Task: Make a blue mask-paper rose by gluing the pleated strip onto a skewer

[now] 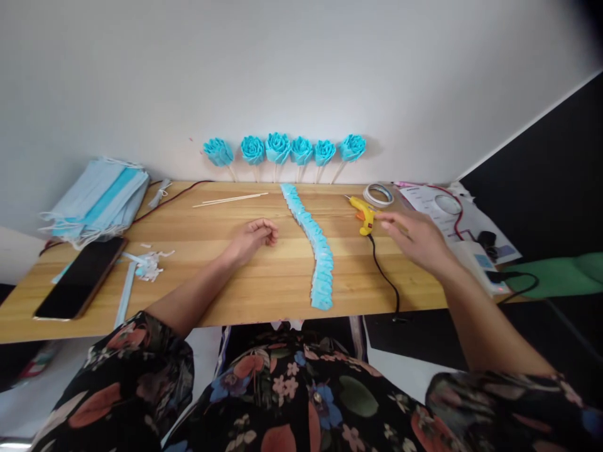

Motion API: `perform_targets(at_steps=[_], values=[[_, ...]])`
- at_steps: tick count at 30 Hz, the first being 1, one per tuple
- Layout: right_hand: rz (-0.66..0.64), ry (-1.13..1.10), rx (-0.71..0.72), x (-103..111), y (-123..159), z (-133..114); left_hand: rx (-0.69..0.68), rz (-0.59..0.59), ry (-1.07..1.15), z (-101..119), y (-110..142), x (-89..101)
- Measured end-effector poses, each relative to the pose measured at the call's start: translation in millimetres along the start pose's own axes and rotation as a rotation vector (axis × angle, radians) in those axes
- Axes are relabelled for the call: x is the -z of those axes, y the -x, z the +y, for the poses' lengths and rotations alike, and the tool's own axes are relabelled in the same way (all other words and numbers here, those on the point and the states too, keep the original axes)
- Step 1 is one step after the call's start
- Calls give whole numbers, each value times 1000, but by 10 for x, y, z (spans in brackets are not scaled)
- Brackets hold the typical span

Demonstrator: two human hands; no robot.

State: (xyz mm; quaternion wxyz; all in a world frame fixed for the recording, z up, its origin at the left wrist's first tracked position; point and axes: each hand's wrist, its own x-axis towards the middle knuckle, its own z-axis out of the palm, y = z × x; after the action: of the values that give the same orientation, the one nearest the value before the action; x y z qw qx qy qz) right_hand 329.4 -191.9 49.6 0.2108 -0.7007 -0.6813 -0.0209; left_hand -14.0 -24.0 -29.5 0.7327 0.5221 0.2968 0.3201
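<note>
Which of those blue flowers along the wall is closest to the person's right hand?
The flower at the right end of the row, above the yellow glue gun. The other five are all farther left, away from the right hand.

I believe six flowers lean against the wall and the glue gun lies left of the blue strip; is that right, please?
Not quite: the head view shows the glue gun right of the strip. Six flowers do lean against the wall.
</note>
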Motion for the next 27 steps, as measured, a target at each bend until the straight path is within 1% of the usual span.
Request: perform_targets(at_steps=[2, 4, 6, 9, 12, 16, 19, 21, 23, 27], values=[[23, -68, -39, -144, 267, -245, -24, 8, -63, -7, -1, -7], [29, -147, -114, -343, 507, -458, -42, 17, -127, -26, -10, -8], [53, -273, -193, -557, 702, -623, -65, 32, -223, -42, -27, 5], [43, -462, -272, -829, 895, -765, -115, 76, -430, -14, -79, 69], [90, -537, -328, -990, 983, -807, -192, 161, -683, 116, -184, 202], [150, -516, -346, -1057, 999, -824, -293, 274, -1004, 378, -394, 485], [166, -505, -320, -1051, 992, -842, -282, 304, -1259, 517, -527, 738], [164, -509, -306, -1040, 993, -853, -236, 299, -1411, 557, -580, 886], [155, -510, -287, -1029, 997, -862, -196, 293, -1508, 568, -614, 996], [155, -504, -253, -1014, 995, -884, -160, 272, -1622, 562, -673, 1100]])
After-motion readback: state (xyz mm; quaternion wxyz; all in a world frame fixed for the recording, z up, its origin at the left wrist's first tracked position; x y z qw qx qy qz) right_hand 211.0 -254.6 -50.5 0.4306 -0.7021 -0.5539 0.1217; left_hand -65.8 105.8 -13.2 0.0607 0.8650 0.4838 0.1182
